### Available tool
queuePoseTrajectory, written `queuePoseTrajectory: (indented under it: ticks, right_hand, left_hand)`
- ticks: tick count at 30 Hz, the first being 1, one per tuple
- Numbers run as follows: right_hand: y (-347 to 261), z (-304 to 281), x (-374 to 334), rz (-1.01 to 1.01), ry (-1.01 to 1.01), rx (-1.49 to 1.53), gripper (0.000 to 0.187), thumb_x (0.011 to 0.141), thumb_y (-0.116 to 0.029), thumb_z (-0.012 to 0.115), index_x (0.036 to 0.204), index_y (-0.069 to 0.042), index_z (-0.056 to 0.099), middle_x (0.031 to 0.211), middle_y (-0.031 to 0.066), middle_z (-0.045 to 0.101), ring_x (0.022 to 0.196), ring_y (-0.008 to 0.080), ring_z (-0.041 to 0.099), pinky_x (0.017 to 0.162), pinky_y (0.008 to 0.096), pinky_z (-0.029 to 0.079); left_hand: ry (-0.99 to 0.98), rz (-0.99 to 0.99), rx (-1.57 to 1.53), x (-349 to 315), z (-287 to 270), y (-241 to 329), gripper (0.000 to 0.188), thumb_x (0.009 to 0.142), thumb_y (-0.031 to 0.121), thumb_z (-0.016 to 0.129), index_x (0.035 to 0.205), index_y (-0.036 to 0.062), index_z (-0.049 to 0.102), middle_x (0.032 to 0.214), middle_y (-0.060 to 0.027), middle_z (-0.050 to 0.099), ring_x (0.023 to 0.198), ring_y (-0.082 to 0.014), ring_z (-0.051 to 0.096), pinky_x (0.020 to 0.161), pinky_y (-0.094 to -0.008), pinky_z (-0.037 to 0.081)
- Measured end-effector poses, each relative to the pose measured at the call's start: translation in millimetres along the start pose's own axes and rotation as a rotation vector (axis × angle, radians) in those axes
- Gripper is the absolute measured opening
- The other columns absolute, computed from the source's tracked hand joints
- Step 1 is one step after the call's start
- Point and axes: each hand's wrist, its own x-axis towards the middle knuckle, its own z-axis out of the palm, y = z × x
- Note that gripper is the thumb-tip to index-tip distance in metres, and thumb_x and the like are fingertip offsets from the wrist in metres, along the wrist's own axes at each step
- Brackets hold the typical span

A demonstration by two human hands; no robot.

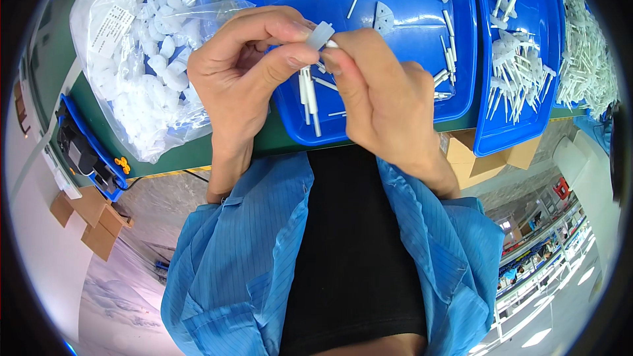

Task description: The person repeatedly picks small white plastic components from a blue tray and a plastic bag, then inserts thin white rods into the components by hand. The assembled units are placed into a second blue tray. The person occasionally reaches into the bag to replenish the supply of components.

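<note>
Above the near edge of a blue tray (306, 133), both my hands meet at a small translucent white plastic piece (320, 35). My left hand (231, 66) pinches that piece between thumb and forefinger. White rods (310, 102) hang down below the pinch, some with thinner ends; their upper ends are hidden by my fingers. From the other side, my right hand (389, 92) is closed, thumb against forefinger, on a small white rod (331, 44) whose end just shows against the piece. In the tray lie fan-shaped white pieces with holes (384, 18) and loose white rods (450, 39).
To the left, a clear bag (148, 72) of white plastic pieces rests on the green table (260, 140). Rightward, a second blue tray (484, 125) holds assembled pieces with rods (517, 72), beside another heap of them (587, 46). A cardboard box (468, 161) stands below the table edge.
</note>
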Motion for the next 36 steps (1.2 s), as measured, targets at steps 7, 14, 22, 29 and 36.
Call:
queuePoseTrajectory:
  ticks: [7,14,22,29,36]
  right_hand:
    - [25,-10,-3,-0.067,-0.089,0.178,0.01,0.09,-0.009,0.064,0.097,-0.003,0.061,0.078,0.0125,0.06,0.069,0.0304,0.06,0.06,0.0377,0.048]
    - [35,-7,2,-0.193,-0.03,0.03,0.01,0.087,-0.01,0.066,0.095,-0.004,0.066,0.081,0.0081,0.052,0.071,0.0237,0.048,0.067,0.0354,0.037]
    - [18,-19,12,0.009,-0.105,0.175,0.018,0.083,-0.016,0.068,0.094,-0.002,0.066,0.076,0.0103,0.058,0.064,0.0219,0.053,0.061,0.0328,0.041]
    - [-5,-16,12,0.259,-0.112,0.289,0.021,0.092,-0.019,0.064,0.09,0.002,0.068,0.07,0.0116,0.064,0.062,0.0189,0.061,0.056,0.028,0.046]
    - [3,-19,12,0.267,-0.124,0.517,0.023,0.098,-0.018,0.058,0.098,0.003,0.069,0.076,0.0093,0.066,0.068,0.0111,0.06,0.061,0.0245,0.046]
  left_hand:
    - [-0.051,-0.044,0.203,3,12,9,0.048,0.069,-0.005,0.082,0.111,-0.007,0.059,0.098,-0.0171,0.067,0.095,-0.0243,0.068,0.085,-0.0343,0.056]
    - [-0.103,0.075,0.348,4,4,9,0.041,0.067,-0.008,0.081,0.103,-0.0071,0.062,0.095,-0.0184,0.067,0.094,-0.0264,0.069,0.079,-0.0319,0.058]
    - [-0.205,0.417,0.619,12,-1,11,0.031,0.063,-0.008,0.083,0.087,-0.0054,0.063,0.089,-0.0191,0.068,0.083,-0.0286,0.071,0.073,-0.0337,0.06]
    - [-0.157,0.724,0.691,18,9,6,0.03,0.06,0.004,0.087,0.082,-0.0027,0.069,0.085,-0.0133,0.07,0.08,-0.027,0.071,0.068,-0.0315,0.062]
    - [-0.2,0.687,0.685,14,4,9,0.045,0.061,0.004,0.089,0.095,-0.0033,0.06,0.092,-0.0184,0.067,0.087,-0.034,0.071,0.074,-0.0371,0.062]
